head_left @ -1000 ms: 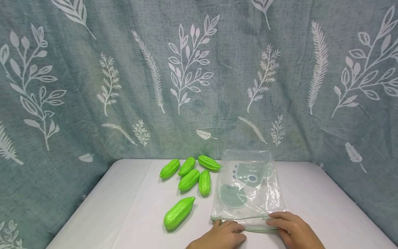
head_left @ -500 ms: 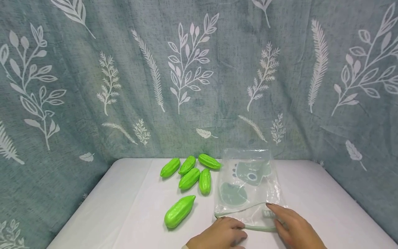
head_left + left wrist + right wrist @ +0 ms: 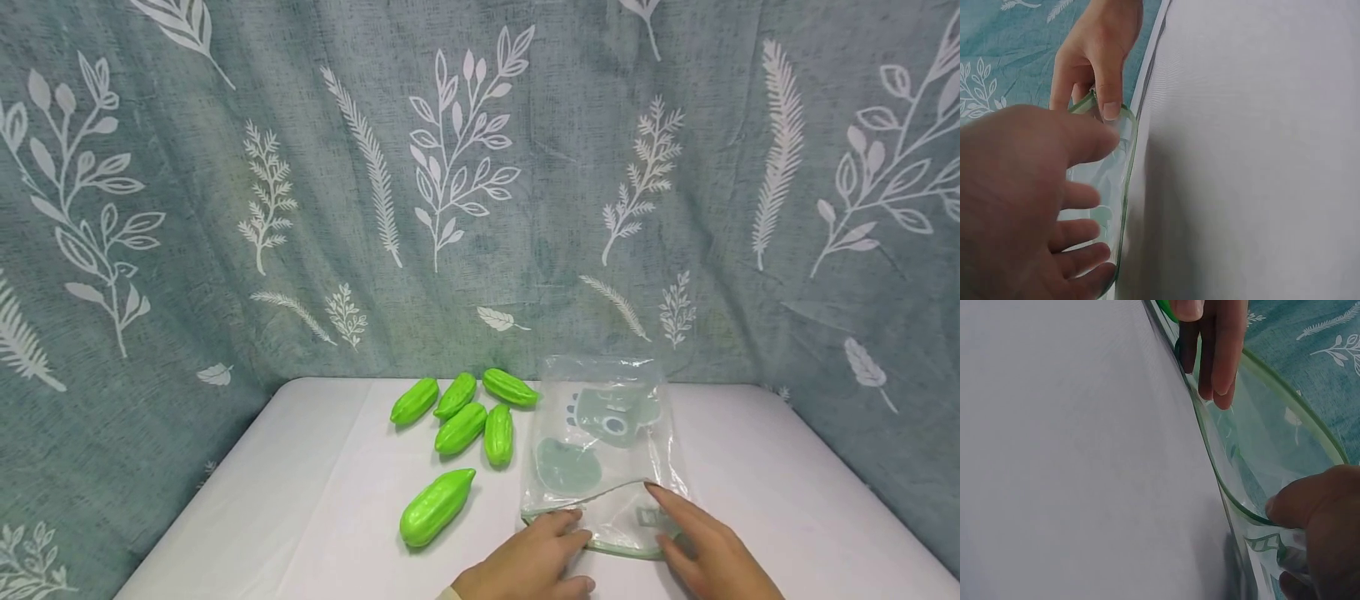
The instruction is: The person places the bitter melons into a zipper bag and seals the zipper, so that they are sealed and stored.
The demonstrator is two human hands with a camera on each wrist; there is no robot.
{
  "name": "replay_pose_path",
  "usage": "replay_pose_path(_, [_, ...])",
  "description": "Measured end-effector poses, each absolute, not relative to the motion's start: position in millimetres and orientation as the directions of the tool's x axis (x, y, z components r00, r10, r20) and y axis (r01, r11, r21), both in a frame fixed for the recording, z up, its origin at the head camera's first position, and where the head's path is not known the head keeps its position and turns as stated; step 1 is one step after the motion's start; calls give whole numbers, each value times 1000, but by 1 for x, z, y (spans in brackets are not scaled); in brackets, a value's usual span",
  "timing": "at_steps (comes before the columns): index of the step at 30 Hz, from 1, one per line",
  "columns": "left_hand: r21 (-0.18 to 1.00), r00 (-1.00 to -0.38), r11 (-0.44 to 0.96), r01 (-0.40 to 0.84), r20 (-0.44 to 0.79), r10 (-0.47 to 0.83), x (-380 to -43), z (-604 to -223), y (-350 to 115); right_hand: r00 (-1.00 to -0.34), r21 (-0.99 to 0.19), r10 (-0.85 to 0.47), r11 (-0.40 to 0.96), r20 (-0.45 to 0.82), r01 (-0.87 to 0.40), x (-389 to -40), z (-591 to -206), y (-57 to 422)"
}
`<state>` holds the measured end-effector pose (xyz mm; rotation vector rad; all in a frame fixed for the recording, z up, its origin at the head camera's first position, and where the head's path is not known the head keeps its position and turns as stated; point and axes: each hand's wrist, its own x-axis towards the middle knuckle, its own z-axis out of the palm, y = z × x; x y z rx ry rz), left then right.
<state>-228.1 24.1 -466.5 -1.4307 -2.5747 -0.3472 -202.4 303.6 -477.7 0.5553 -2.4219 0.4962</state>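
A clear plastic zip bag (image 3: 558, 505) with green trim and a printed animal lies with its mouth toward me. My left hand (image 3: 528, 554) is at the left part of the mouth, fingers mostly straight over the opening in the right wrist view. At the right end, my right hand (image 3: 708, 542) reaches with its index fingertip at the raised upper lip. Its thumb sits by the lower lip, well apart from the index. Across the right wrist view the mouth gapes between two green rims (image 3: 1297, 403), with the right thumb (image 3: 1294, 500) touching the near one.
A large green gourd-like vegetable (image 3: 437, 507) lies left of the bag. Several smaller ridged green ones (image 3: 461, 428) are grouped farther back, one right beside the bag's edge. Behind the white table (image 3: 300, 467) hangs a leaf-patterned curtain (image 3: 420, 317).
The bag's upper lip has been raised at the right, widening the mouth. My right index has moved up and away from the thumb; my left fingers have shifted slightly forward.
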Motion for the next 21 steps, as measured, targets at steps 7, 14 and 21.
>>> replay_pose_path(7, [217, -591, 549, 807, 293, 752, -228, -469, 23, -694, -198, -320, 807, 645, -556, -203, -480, 303])
replay_pose_path(14, [367, -678, 576, 730, 288, 676, -229, -473, 25, -613, -150, -371, 761, 698, -631, -206, -483, 304])
replay_pose_path(21, [462, -718, 571, 679, 258, 646, -231, -471, 25, -598, -94, -339, 813, 726, -574, -208, -484, 304])
